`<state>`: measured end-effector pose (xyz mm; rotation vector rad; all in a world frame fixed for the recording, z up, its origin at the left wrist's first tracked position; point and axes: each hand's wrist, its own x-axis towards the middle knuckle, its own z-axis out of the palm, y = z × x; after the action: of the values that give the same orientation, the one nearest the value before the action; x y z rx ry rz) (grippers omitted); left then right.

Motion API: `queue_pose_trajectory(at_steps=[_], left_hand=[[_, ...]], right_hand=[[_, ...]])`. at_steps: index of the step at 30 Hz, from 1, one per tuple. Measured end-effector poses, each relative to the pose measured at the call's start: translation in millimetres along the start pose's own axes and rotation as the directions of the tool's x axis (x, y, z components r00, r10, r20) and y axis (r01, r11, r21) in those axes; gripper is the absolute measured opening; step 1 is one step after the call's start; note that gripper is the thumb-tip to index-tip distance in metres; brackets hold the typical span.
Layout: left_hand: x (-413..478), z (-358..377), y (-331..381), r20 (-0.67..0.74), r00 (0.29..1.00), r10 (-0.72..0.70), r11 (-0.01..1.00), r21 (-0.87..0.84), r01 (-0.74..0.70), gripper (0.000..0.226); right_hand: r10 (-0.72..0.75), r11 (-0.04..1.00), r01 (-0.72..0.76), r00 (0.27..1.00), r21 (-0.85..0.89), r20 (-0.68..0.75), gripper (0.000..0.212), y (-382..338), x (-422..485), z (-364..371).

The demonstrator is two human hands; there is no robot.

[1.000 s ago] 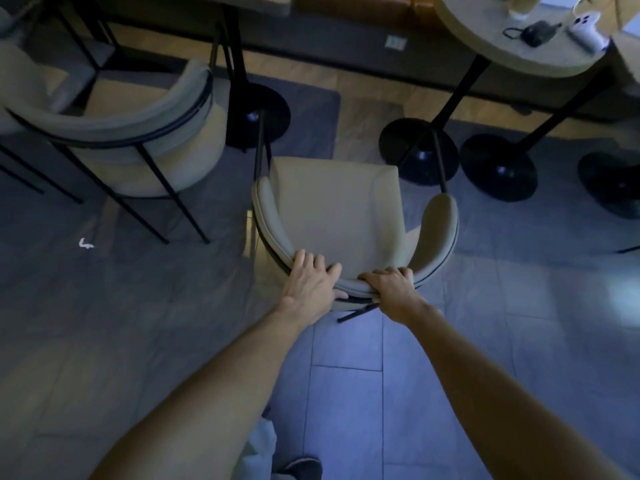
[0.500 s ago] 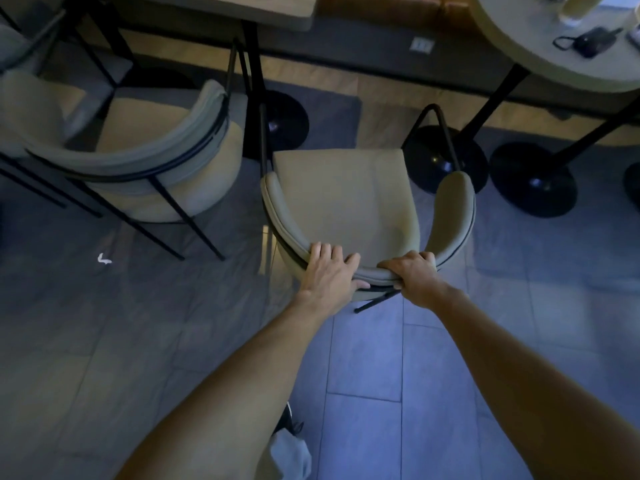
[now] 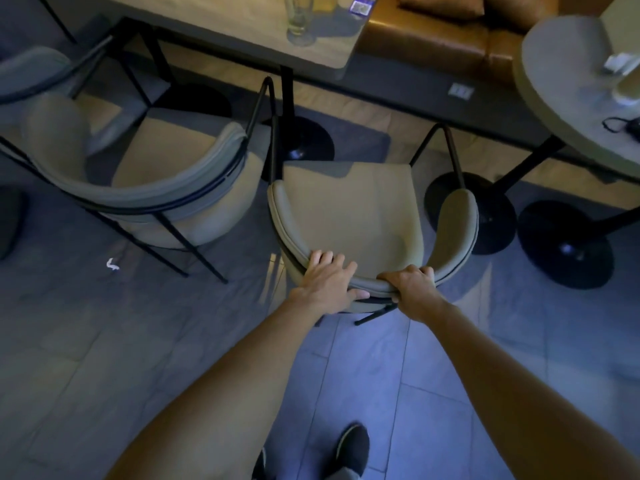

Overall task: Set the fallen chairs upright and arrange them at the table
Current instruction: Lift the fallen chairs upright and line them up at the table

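A beige padded chair with thin black legs stands upright in front of me, its seat facing the rectangular wooden table. My left hand lies over the curved backrest with the fingers wrapped across its top edge. My right hand grips the same backrest rim a little to the right, fingers curled round it. A second beige chair stands upright to the left, also at the table.
A glass stands on the rectangular table. A round table with small items is at right, with black disc bases below. A brown leather bench runs behind. My shoe is on the tiled floor.
The chair has moved forward toward the rectangular table with both hands on its backrest. I have stepped closer, and the tabletop with the glass has come into view.
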<state>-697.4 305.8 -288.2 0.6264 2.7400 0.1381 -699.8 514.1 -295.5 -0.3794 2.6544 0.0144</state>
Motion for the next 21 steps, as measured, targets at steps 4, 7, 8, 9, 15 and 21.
queue_pose_trajectory(at_steps=[4,7,8,9,15,21], left_hand=[[32.0,-14.9,2.1,0.011,0.999,-0.047,0.999,-0.025,0.047,0.065],[57.8,-23.9,2.2,0.019,0.996,-0.089,0.995,-0.035,0.089,0.065],[65.7,-25.5,1.2,0.018,0.995,-0.099,0.994,-0.037,0.100,0.066],[72.8,-26.6,0.0,0.015,0.994,-0.107,0.993,-0.038,0.108,0.066],[109.0,-34.0,-10.6,-0.003,0.992,-0.129,0.990,-0.049,0.129,0.066],[137.4,-36.5,-25.9,-0.030,0.992,-0.119,0.989,-0.095,0.116,0.061]], right_hand=[[-0.034,0.999,0.034,0.999,-0.002,-0.001,0.044,22.9,29.7,-17.3],[-0.058,0.998,0.058,0.998,-0.017,-0.008,0.045,40.5,52.3,-30.6],[-0.069,0.997,0.069,0.998,-0.019,-0.004,0.044,45.3,59.6,-34.5],[-0.079,0.997,0.078,0.997,-0.021,-0.005,0.044,49.6,66.6,-37.2],[-0.099,0.992,0.099,0.995,-0.073,0.011,0.045,66.5,105.8,-54.6],[-0.113,0.991,0.113,0.994,-0.078,-0.004,0.040,75.1,133.1,-66.5]])
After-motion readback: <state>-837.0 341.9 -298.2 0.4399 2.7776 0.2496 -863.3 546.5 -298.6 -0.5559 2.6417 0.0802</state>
